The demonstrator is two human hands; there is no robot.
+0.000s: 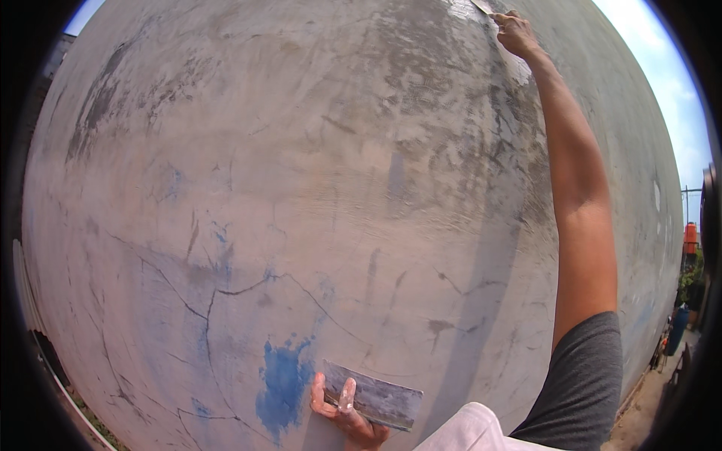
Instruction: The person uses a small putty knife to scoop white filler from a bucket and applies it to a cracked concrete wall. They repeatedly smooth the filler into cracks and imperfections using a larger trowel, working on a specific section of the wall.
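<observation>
My right arm reaches high up the grey plastered wall (316, 188). At the top edge of the view, my right hand (516, 34) is closed around a putty knife (482, 7), whose blade is at the wall beside a pale, wet-looking smear. The blade is partly cut off by the frame. Low down, my left hand (353, 422) grips a flat rectangular plate (385, 400), grey and smeared, like a plastering trowel's blade. Two whitened fingertips curl over its near face. Any handle behind the plate is hidden.
Branching cracks (207, 319) run across the lower wall, near a blue paint patch (283, 383). Dark, rough patches mark the upper part. White cloth (470, 430) shows at the bottom. Far right stand an orange tank (690, 237) and a blue barrel (678, 329).
</observation>
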